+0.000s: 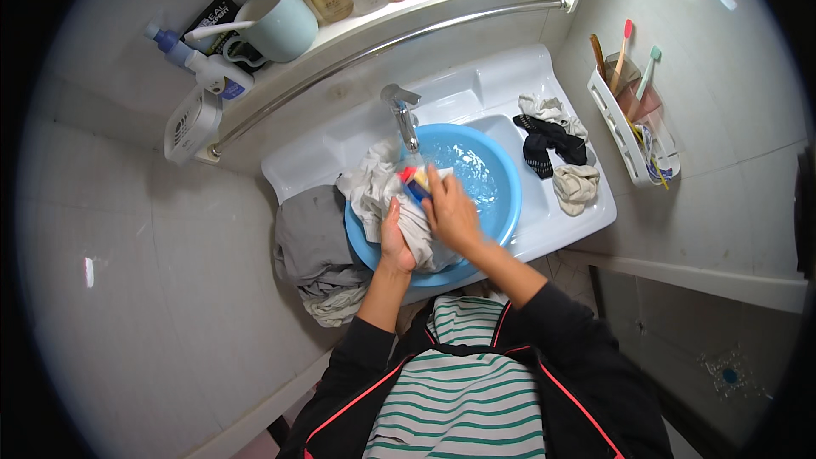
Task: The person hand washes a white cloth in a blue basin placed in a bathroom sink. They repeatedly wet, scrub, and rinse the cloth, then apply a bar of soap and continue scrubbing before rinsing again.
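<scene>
A wet white cloth garment (376, 188) hangs over the left rim of a light blue plastic basin (514, 204) that holds water. My left hand (396, 239) grips the garment's near side. In my right hand (454, 210) is a small blurred object, blue, red and yellow (417, 185), pressed against the cloth; its kind is not clear. A chrome faucet (403, 116) reaches over the basin's back edge, just beyond my hands.
The basin stands in a white sink (542, 229). Grey clothing (312, 236) lies at its left, black socks (551, 143) and a beige cloth (575, 188) at its right. Behind are a metal rail (395, 41) and a shelf bearing a mug (280, 25). A toothbrush holder (628, 131) hangs on the right wall.
</scene>
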Motion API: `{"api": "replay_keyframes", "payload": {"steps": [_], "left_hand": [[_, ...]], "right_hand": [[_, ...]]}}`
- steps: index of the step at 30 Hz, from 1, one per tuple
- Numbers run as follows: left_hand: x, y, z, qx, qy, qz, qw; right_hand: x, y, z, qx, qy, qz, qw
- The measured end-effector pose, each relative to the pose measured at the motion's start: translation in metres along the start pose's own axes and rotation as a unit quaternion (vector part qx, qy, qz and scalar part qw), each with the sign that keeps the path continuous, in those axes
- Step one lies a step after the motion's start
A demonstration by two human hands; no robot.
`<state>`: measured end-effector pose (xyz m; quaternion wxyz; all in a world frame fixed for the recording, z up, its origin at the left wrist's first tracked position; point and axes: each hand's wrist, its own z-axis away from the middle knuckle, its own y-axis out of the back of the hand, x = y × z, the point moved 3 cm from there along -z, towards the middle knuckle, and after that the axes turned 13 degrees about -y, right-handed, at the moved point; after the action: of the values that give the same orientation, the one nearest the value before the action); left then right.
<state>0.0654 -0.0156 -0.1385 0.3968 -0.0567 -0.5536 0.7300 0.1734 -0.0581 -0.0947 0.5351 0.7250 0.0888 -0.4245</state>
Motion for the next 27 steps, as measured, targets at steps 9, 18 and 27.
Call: {"api": "replay_keyframes", "payload": {"steps": [9,18,27], "left_hand": [[-0.002,0.0,0.001,0.0,0.009,0.002,1.0],[-0.004,-0.006,-0.002,0.007,-0.005,-0.006,1.0],[-0.001,-0.019,-0.002,0.013,-0.017,0.013,1.0]], "right_hand": [[0.024,-0.006,-0.006,-0.004,-0.051,-0.025,0.998],[0.015,0.001,-0.016,0.032,0.003,0.002,0.999],[0.001,-0.003,-0.018,0.0,0.017,-0.026,1.0]]}}
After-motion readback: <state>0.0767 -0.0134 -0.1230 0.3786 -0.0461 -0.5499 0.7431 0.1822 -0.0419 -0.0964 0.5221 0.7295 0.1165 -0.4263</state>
